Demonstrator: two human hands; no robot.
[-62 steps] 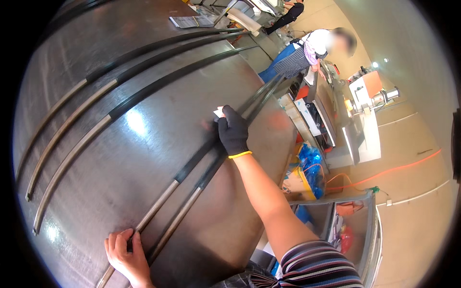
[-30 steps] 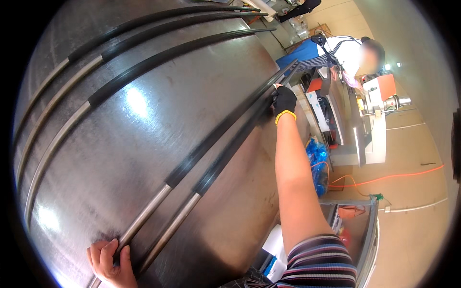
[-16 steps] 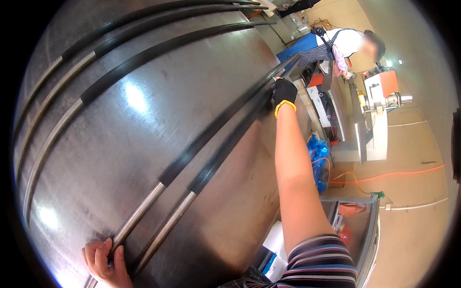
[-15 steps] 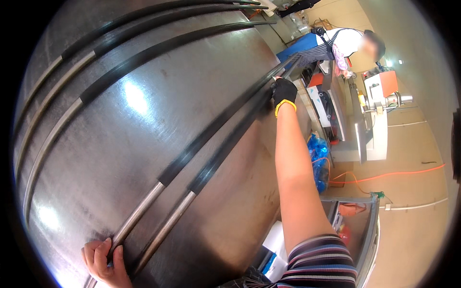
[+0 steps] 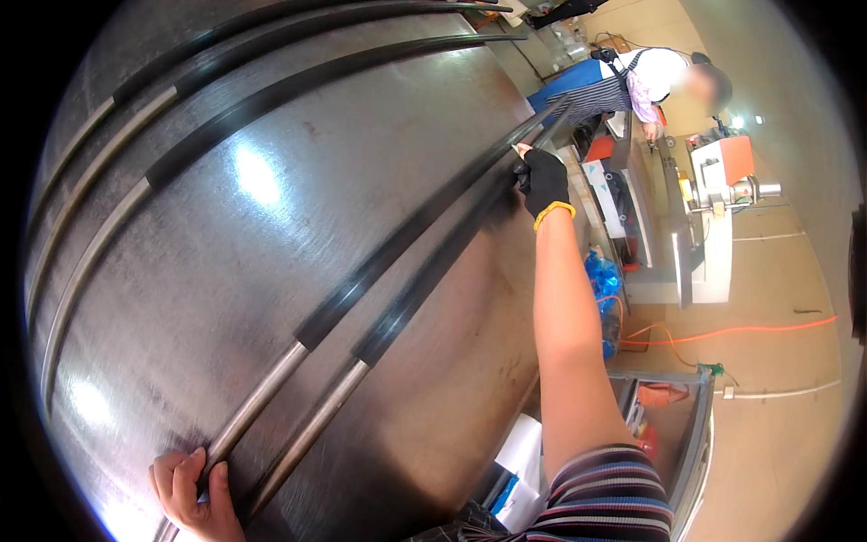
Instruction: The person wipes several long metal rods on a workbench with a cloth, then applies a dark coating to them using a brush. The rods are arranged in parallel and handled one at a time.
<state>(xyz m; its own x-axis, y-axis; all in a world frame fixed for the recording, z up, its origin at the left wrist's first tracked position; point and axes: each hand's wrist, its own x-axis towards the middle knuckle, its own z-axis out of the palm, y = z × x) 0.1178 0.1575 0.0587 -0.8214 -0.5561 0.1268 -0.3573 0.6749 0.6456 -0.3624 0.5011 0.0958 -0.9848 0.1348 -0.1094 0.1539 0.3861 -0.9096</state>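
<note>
Long round steel rod, part-sheathed in black (image 5: pixel 375 269), lying from 7 to 1 o'clock on the dark, smooth metal counter (image 5: pixel 361 154): near end pinched between thumb and fingers of the bare left hand (image 5: pixel 192 499), far stretch beside the curled, black-gloved right hand (image 5: pixel 546 183), hold indeterminable. Second such rod (image 5: pixel 411 296) alongside; three part-black steel rods (image 5: pixel 271 93) toward 11 o'clock. Far lengths seemingly covered, near ends left bare on all five.

No lettering, label, number or sign can be read on anything in view
</note>
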